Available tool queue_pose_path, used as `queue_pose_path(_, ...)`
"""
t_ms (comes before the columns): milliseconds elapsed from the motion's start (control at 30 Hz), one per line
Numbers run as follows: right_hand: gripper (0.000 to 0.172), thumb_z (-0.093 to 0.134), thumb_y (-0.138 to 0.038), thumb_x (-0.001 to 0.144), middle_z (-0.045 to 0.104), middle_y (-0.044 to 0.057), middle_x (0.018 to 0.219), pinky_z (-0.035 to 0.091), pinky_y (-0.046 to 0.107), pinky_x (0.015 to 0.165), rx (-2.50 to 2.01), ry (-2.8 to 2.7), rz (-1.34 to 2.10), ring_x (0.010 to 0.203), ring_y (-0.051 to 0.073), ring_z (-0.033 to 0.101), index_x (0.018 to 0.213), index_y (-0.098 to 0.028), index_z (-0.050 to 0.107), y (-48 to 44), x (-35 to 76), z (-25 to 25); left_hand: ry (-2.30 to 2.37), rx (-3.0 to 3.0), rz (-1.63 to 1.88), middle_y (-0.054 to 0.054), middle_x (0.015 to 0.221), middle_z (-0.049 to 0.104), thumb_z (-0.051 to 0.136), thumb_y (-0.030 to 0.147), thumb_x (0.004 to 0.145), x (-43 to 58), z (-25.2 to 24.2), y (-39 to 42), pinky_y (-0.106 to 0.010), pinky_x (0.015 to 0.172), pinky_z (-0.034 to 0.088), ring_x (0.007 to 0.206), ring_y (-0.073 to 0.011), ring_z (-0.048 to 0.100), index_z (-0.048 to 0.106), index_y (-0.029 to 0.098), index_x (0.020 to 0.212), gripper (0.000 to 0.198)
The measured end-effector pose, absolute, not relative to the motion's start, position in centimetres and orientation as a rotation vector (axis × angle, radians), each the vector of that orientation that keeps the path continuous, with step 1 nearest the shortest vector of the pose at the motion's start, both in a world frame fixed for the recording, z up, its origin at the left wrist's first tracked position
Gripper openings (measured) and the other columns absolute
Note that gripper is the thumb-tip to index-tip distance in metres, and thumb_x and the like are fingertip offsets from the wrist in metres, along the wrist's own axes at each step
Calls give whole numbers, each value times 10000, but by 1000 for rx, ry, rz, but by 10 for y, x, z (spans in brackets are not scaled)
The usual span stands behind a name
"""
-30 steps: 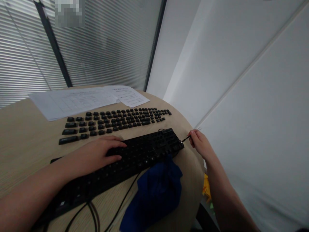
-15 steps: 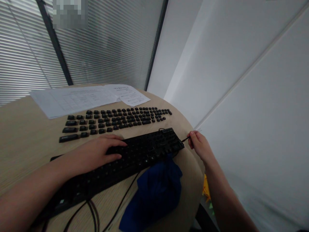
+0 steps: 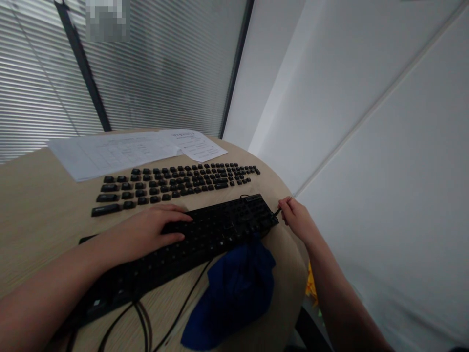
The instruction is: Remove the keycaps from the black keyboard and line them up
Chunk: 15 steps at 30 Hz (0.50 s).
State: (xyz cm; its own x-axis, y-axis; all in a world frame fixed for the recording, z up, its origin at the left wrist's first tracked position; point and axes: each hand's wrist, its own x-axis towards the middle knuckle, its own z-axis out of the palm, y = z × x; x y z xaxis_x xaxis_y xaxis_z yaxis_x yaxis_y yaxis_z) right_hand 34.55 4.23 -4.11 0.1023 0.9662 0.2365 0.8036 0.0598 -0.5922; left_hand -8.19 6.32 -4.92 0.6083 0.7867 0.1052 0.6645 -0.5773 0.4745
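Note:
A black keyboard base [image 3: 208,234] with its keycaps off lies slantwise on the table. My left hand [image 3: 157,227] rests on its middle, thumb and fingers apart. At the keyboard's right end, my right hand [image 3: 291,212] pinches a thin dark tool [image 3: 277,212], whose tip is close to the corner of the base. Behind the base, black keycaps [image 3: 154,190] are laid out in rows. A blue cloth [image 3: 234,293] lies crumpled in front, touching the keyboard's near edge.
Printed papers [image 3: 120,151] lie at the back of the round wooden table [image 3: 22,195]. Black cable [image 3: 186,300] loops near the front. A white wall stands close on the right, and blinds cover the glass behind.
My right hand has moved a little left, bringing the thin tool closer to the keyboard's corner. My left hand stays on the base.

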Motion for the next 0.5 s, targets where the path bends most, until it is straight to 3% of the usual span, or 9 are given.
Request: queue_pose_path(500,310,421,-507,963,634,28,623,423,332,617,-1813,-1783,175,594,245,625,808,-266,539,36,331,-39,1174,2443,433,-52,1330,723,661,471,867,-80,-47,62,-454,1117,501,1222,-301,684,773,309,1214,399)
